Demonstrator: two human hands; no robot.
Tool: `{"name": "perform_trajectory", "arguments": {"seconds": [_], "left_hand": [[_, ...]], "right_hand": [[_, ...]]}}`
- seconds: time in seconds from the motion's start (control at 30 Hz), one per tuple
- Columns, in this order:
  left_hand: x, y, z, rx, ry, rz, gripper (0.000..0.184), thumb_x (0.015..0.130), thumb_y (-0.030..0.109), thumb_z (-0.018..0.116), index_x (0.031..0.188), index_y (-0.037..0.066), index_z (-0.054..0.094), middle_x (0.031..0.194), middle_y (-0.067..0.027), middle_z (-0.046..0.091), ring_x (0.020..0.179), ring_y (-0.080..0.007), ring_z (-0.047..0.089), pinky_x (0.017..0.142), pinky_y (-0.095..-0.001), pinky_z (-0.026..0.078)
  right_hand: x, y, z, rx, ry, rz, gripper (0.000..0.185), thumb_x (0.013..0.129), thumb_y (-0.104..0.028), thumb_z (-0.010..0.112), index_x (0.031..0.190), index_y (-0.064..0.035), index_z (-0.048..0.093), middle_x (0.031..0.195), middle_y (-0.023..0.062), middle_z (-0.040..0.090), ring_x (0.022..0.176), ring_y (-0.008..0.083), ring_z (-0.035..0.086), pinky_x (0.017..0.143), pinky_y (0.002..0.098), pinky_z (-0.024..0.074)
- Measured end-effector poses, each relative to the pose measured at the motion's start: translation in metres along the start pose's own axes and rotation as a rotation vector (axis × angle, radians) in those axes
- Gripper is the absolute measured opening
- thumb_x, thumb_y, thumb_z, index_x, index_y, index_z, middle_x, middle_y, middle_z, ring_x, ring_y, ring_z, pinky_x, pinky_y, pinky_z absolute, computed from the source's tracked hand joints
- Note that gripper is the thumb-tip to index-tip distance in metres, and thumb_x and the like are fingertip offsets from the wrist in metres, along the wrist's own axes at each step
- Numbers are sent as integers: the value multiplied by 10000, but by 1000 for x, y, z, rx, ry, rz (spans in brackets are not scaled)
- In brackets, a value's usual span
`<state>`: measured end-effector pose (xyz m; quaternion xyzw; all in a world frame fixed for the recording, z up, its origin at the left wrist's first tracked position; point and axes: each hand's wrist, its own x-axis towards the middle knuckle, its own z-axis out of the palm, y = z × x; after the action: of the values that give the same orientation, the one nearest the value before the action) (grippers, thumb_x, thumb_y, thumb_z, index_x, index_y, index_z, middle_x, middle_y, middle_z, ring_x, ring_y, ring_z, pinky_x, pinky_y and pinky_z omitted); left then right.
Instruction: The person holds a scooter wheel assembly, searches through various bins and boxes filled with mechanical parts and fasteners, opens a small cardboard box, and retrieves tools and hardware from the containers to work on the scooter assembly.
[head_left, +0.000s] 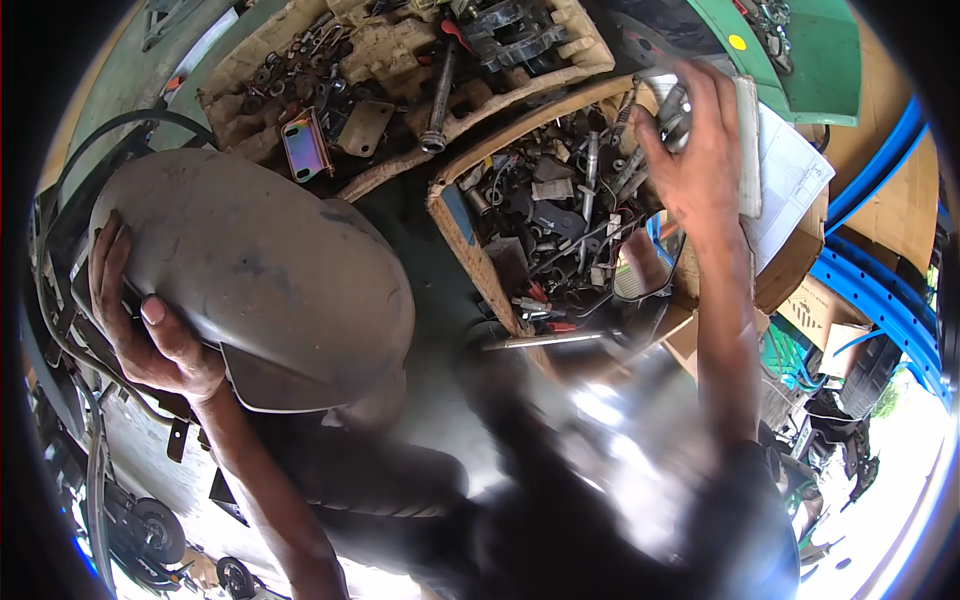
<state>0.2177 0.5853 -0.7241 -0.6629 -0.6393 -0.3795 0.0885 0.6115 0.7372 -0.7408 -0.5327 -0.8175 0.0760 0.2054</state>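
Note:
At the left, my left hand (pixel 150 330) rests on the edge of a large, dusty, rounded brown metal part (pixel 260 270), its thumb and fingers curled over the rim. My right hand (pixel 695 150) is raised at the upper right, beside a wooden-edged box (pixel 470 240) full of mixed metal parts. Its thumb and fingers are apart, curved around a shiny metallic item (pixel 672 105) that is partly hidden. Whether the hand grips this item cannot be made out. A white pad (pixel 748 150) stands just right of the hand.
Behind lies a worn tray (pixel 590 50) of nuts, brackets and a long bolt (pixel 440 95). A printed sheet (pixel 795 180), cardboard boxes (pixel 815 310) and blue metal racking (pixel 870 290) are at the right. Small wheels (pixel 158 530) show at the lower left.

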Motion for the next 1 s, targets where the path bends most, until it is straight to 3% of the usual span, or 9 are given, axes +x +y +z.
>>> {"name": "perform_trajectory", "arguments": {"seconds": [0.07,0.2,0.27,0.3,0.37,0.53,0.67,0.87,1.0], "left_hand": [[0,1,0,19,-6,12,526,974,378,394,1186,-67,580,1232,-231,601,1179,-372,553,1041,-487,390],[2,2,-2,55,-32,46,526,982,373,379,1187,-69,578,1236,-232,598,1188,-372,550,1046,-489,390],[0,1,-2,40,-27,28,525,982,371,379,1187,-69,578,1236,-233,598,1187,-371,551,1045,-490,391],[0,1,-1,22,-19,11,523,981,370,379,1187,-69,577,1236,-233,597,1187,-370,551,1044,-491,393],[0,2,2,7,-9,10,523,982,369,379,1186,-70,578,1235,-233,598,1184,-370,553,1043,-491,394],[0,2,-1,29,-13,13,522,986,365,378,1188,-75,574,1237,-233,598,1181,-368,556,1041,-491,397],[1,3,2,9,-2,24,513,988,355,382,1189,-77,573,1236,-233,599,1184,-369,554,1044,-490,392],[1,3,1,-7,16,17,520,972,375,419,1185,-67,590,1223,-223,609,1165,-355,565,1039,-471,397],[1,5,3,4,28,10,531,972,392,419,1177,-63,599,1217,-214,615,1165,-352,565,1039,-462,394]], "right_hand": [[4,-5,3,-38,48,-61,559,741,-50,735,1269,-118,563,1281,128,482,1114,340,502,936,435,446],[-29,-29,8,25,263,-165,478,732,-74,723,1196,-77,609,1247,156,503,1099,329,511,913,413,455],[-63,-46,8,182,-174,-191,419,726,-129,741,1126,-72,630,1160,147,544,1068,345,538,897,426,464],[-81,-54,12,274,-479,-127,514,715,-221,773,1184,-96,605,1208,148,528,1107,345,523,929,452,462],[-111,-59,16,32,-984,-237,863,607,-446,852,1339,-166,490,1388,144,410,1258,359,420,1050,534,382],[-131,-53,18,-207,-1161,-446,993,503,-444,876,1370,-189,464,1473,97,353,1409,369,238,1152,536,217],[-145,-49,27,-215,-1062,-423,922,485,-384,874,1312,-193,514,1448,62,393,1412,348,239,1150,537,207],[-161,-46,35,-114,-842,-295,444,703,-172,713,1136,-174,616,1385,33,458,1394,291,301,1141,547,197],[-164,-39,35,-134,-753,-341,393,719,-172,700,1106,-171,630,1349,28,482,1334,289,373,1132,552,213]]}}
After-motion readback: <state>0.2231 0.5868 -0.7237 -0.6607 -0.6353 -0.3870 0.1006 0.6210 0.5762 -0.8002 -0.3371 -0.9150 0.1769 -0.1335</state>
